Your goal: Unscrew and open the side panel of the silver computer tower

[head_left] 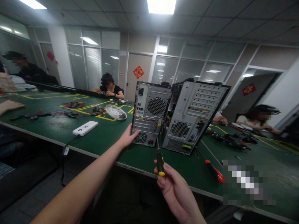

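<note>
Two computer tower cases stand upright on the green table (98,140), rear panels toward me. My left hand (129,136) grips the lower left edge of the left case (151,113), fingers curled on its side. My right hand (174,189) is closed on a black and yellow screwdriver (159,160), whose shaft points up at the left case's lower right corner. The right case (193,115) stands tilted beside it, with an open gap between the two.
A red-handled screwdriver (213,170) lies right of my right hand. A white box (85,128) with a cable and a white fan (116,112) lie to the left. Loose cables are scattered about. Other people sit around the table.
</note>
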The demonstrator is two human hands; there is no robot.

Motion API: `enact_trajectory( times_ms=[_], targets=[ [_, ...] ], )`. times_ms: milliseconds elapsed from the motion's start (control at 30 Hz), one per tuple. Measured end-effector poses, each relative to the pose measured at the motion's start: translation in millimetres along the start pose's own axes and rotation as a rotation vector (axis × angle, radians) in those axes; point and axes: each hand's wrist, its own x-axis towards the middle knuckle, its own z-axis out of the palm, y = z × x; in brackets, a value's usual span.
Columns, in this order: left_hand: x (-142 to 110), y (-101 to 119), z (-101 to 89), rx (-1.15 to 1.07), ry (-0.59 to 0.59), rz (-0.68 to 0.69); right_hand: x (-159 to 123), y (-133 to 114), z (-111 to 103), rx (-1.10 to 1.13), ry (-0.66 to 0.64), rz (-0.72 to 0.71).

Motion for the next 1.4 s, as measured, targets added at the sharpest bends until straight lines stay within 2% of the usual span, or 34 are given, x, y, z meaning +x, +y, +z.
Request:
enact_trajectory(
  times_ms=[600,1400],
  targets=[
    [-0.3,1.9,-0.2,-0.007,0.011,-0.002,2.5,5.1,-0.6,-0.070,-0.048,-0.016],
    [-0.8,2.8,0.0,0.002,0.013,-0.009,3.1,1.8,-0.9,-0.050,-0.005,-0.055]
  ],
)
